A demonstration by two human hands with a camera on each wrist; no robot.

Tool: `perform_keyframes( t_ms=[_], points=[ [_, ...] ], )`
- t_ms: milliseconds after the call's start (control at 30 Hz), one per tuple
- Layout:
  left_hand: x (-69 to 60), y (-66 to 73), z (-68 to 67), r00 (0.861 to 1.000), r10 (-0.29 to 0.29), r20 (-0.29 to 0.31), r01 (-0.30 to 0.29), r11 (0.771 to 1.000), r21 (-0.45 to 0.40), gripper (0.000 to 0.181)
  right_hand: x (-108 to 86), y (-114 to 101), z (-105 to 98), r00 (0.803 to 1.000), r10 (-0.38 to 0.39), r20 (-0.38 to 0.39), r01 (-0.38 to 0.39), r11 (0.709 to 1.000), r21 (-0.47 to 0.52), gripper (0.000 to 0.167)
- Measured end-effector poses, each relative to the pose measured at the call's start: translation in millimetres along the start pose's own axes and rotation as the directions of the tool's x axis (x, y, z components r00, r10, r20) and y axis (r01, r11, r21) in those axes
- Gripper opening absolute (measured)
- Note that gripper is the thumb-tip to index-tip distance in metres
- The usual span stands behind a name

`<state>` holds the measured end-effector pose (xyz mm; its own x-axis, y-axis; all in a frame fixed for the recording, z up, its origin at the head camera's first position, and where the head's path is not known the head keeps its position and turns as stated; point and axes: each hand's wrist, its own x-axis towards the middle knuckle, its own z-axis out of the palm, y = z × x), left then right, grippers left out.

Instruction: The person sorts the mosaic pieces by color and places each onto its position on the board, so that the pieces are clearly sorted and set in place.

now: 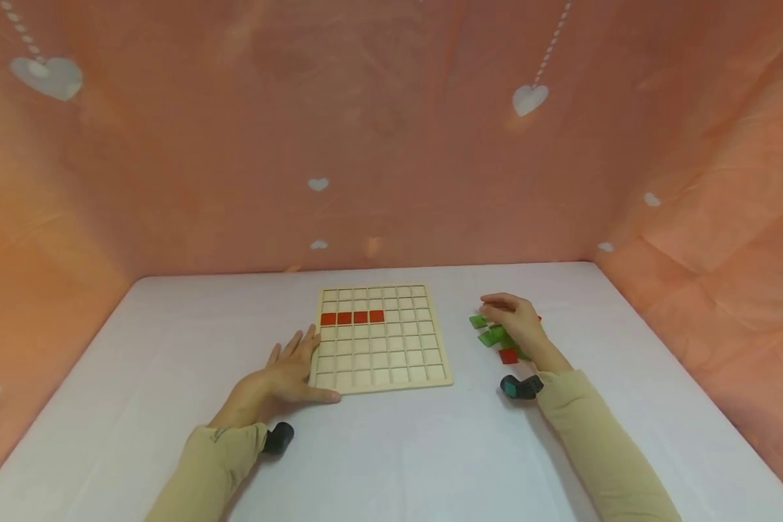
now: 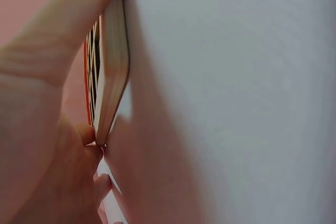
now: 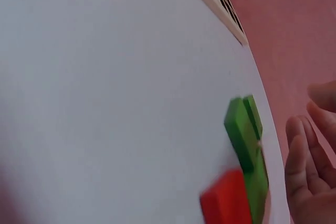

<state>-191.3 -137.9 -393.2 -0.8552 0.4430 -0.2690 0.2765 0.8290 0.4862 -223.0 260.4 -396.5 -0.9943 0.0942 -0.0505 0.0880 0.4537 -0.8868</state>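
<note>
A pale wooden grid board (image 1: 380, 341) lies on the table, with a row of several red square tiles (image 1: 344, 318) in its cells. My left hand (image 1: 290, 373) rests at its near left corner, fingers spread along the left side. The left thumb touches the near edge, also seen in the left wrist view beside the board's rim (image 2: 113, 61). To the board's right, my right hand (image 1: 517, 325) hovers above a loose pile of green tiles (image 1: 492, 335) and red tiles (image 1: 508, 356). Its fingers are loosely bent; the right wrist view shows a gap between thumb and fingers, with no tile there.
A white cloth (image 1: 398, 442) covers the table. Pink-orange fabric (image 1: 391, 145) with white hearts hangs behind and at both sides. Dark wrist cameras (image 1: 520, 387) sit at both sleeve cuffs. Part of the pile is hidden under the right hand.
</note>
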Motion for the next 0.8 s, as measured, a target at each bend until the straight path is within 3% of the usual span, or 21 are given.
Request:
perform_keyframes(
  t_ms=[167,333,800],
  points=[
    [-0.7,-2.2,0.6,1.0,0.006,-0.003,-0.006,1.0,0.002,0.118,-5.1,1,-11,0.996,0.077,-0.046,-0.076,0.996,0.038,0.045],
    [0.8,-4.4,0.9,1.0,-0.002,-0.003,0.002,1.0,-0.001,0.119,-8.6,4,-22,0.994,0.044,-0.105,-0.033,0.995,0.098,0.047],
    [0.3,-3.5,1.2,1.0,0.003,0.0,-0.003,1.0,-0.005,0.118,-12.8,20,-37,0.985,0.04,-0.168,-0.048,0.998,-0.041,0.046]
  ],
)
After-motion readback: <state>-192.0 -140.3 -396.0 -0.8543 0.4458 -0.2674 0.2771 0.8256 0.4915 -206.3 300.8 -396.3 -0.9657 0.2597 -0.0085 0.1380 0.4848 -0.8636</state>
